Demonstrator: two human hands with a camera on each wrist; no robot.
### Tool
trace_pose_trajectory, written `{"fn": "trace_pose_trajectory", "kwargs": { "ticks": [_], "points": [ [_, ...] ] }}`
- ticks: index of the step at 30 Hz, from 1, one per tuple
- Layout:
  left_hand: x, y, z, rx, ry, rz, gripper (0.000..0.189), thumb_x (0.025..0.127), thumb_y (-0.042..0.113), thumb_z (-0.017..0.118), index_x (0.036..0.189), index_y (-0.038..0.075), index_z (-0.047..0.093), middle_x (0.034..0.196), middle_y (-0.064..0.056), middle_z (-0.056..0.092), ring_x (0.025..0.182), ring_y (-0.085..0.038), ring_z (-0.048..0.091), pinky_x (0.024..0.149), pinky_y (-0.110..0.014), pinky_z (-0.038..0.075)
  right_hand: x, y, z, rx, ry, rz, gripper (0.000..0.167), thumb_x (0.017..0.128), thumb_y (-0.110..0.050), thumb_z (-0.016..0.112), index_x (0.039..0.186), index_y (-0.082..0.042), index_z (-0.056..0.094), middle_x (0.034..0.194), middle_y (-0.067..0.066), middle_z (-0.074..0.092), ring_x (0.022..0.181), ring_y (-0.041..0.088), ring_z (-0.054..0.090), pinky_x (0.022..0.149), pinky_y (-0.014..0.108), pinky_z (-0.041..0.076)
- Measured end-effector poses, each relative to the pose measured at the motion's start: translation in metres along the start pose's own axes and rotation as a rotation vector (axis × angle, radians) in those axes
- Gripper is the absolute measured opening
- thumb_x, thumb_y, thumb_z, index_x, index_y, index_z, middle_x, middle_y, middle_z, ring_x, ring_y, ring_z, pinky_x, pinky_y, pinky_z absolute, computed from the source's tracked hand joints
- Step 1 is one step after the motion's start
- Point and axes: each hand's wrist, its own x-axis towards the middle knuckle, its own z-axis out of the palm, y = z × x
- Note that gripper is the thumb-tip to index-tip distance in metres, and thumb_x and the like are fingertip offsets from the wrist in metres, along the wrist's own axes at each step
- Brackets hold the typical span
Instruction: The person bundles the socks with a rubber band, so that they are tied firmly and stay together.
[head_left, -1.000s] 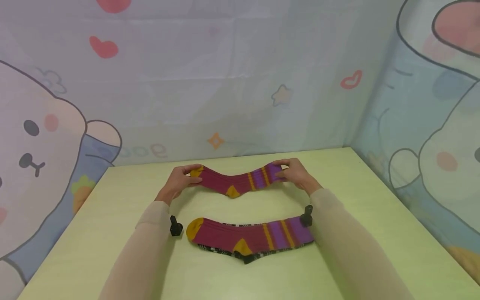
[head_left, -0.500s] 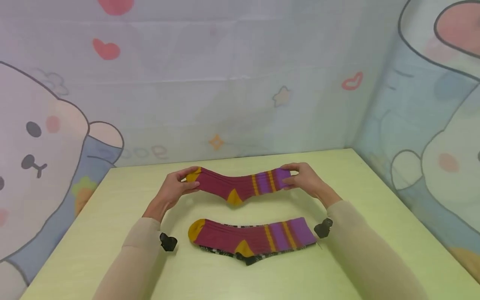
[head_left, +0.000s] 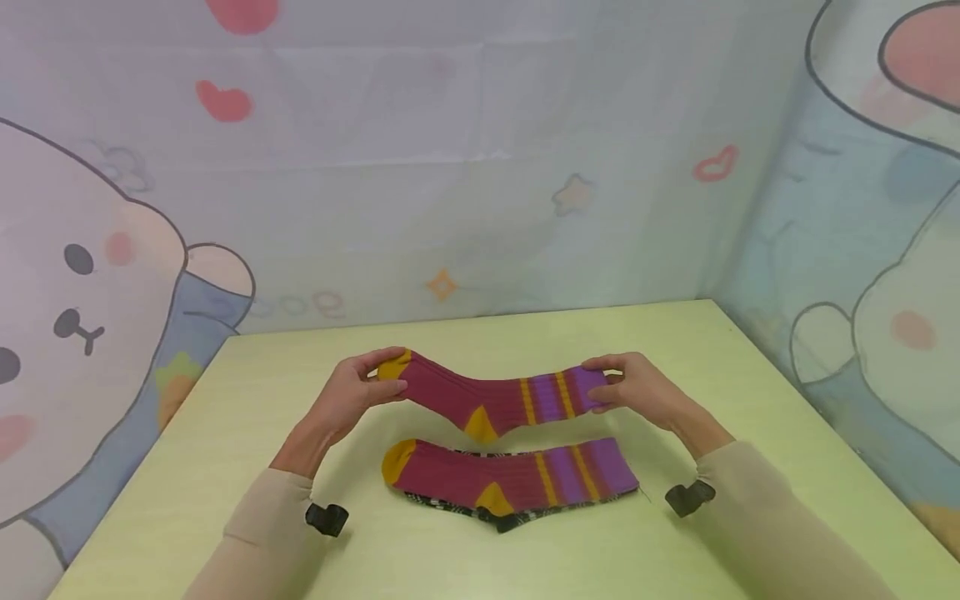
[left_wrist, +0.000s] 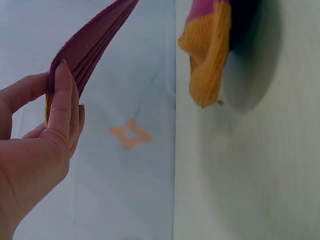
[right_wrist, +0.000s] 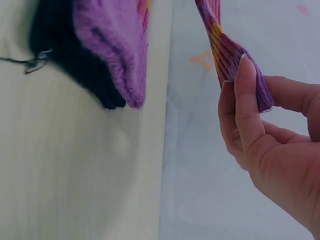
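Dark red, yellow and purple, a sock (head_left: pixel 450 390) is held up in the air above the table (head_left: pixel 262 375), between two hands. Its yellow toe (head_left: pixel 396 364) is pinched by the left hand (head_left: pixel 348 396), between thumb and fingers. Its purple top (head_left: pixel 592 383) is pinched the same way by the right hand (head_left: pixel 648 392). Its middle is left to sag, so the yellow heel (head_left: pixel 482 427) is hung lowest.

Nearer the person, a matching sock (head_left: pixel 517 479) is laid on the table, over a black patterned sock (head_left: pixel 512 523). How many layers are piled there cannot be told.

The held sock is gripped just at its ends. If one pinch were loosened too soon, that end could be dropped and the sock bent into a heap. If it were pulled too hard, the knit might be stretched and slipped out of the fingers. If it were lowered onto the pile, the heel could be touched down first and folded under, or the matching sock could be pushed crooked. The purple top is squeezed narrow, so creases may be left. The loose thread (right_wrist: pixel 35 63) by the pile could also be snagged.
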Motion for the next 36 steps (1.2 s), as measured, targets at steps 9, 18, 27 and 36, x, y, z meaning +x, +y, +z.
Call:
{"fn": "trace_pose_trajectory", "kwargs": {
  "ticks": [9, 18, 27, 36],
  "points": [
    [-0.028, 0.002, 0.002, 0.043, -0.048, -0.040, 0.057, 0.095, 0.000, 0.064, 0.147, -0.007, 0.042, 0.140, -0.026, 0.045, 0.101, -0.017, 0.067, 0.088, -0.034, 0.054, -0.020, 0.001, -0.001, 0.022, -0.060, 0.021, 0.054, 0.093, -0.002, 0.065, 0.140, 0.013, 0.046, 0.145, 0.033, 0.041, 0.094, 0.030, 0.069, 0.080, 0.040, 0.058],
    [-0.038, -0.003, 0.010, 0.047, -0.145, -0.102, 0.057, 0.093, 0.000, 0.065, 0.144, -0.010, 0.042, 0.138, -0.026, 0.051, 0.094, -0.020, 0.070, 0.087, -0.035, 0.055, -0.036, 0.008, -0.009, 0.004, -0.165, 0.078, 0.052, 0.090, -0.007, 0.071, 0.134, 0.012, 0.053, 0.138, 0.029, 0.050, 0.097, 0.030, 0.069, 0.083, 0.042, 0.057],
    [-0.037, -0.011, 0.017, 0.107, -0.235, -0.185, 0.054, 0.090, 0.002, 0.069, 0.139, -0.009, 0.047, 0.132, -0.024, 0.051, 0.092, -0.029, 0.068, 0.086, -0.039, 0.056, -0.041, 0.017, -0.009, -0.016, -0.255, 0.079, 0.050, 0.090, -0.004, 0.069, 0.133, 0.015, 0.052, 0.140, 0.032, 0.047, 0.101, 0.031, 0.065, 0.080, 0.044, 0.057],
    [-0.040, -0.017, 0.015, 0.120, -0.273, -0.253, 0.052, 0.087, -0.004, 0.069, 0.134, -0.011, 0.049, 0.113, -0.023, 0.056, 0.090, -0.029, 0.066, 0.081, -0.041, 0.057, -0.042, 0.015, -0.002, -0.071, -0.305, 0.089, 0.045, 0.089, -0.005, 0.072, 0.129, 0.011, 0.058, 0.125, 0.021, 0.062, 0.103, 0.031, 0.066, 0.079, 0.044, 0.058]
  ]
}}
